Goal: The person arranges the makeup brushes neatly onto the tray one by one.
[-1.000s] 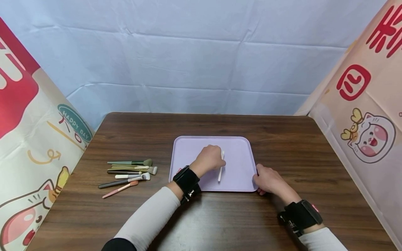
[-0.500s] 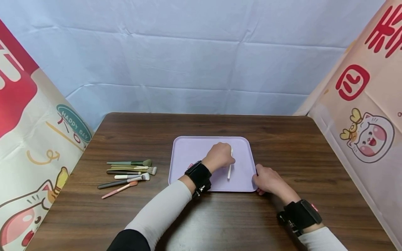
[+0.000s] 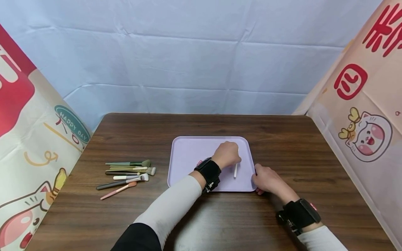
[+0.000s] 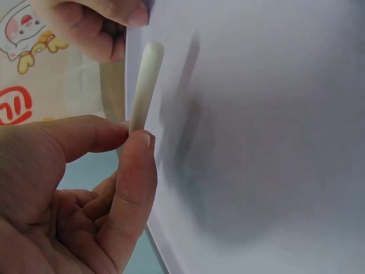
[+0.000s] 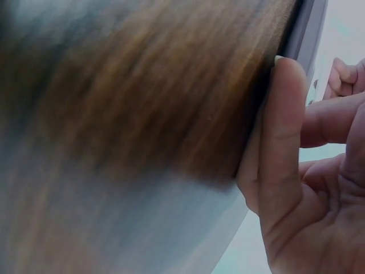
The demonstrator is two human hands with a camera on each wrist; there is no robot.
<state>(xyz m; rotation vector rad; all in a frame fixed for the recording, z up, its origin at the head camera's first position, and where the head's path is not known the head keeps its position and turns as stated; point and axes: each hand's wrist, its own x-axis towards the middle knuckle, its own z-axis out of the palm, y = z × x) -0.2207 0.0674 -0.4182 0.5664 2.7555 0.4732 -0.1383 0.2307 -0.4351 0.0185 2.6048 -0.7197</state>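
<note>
A pale blue cloth [image 3: 176, 62] hangs behind the dark wooden table [image 3: 135, 139]. Right of the frame's centre, the left hand [image 3: 226, 154] pinches a white stick [image 3: 235, 171] between thumb and finger over the lilac tray [image 3: 191, 150]; both hand and stick sit farther right than a second ago. The right hand [image 3: 267, 178] grips the tray's lower-right corner, unchanged. The brushes [image 3: 117, 184] at lower left lie in the same arrangement as earlier.

A green oval [image 3: 72, 124] on the left cloth [image 3: 37, 139] reads "HAPPY DAY".
</note>
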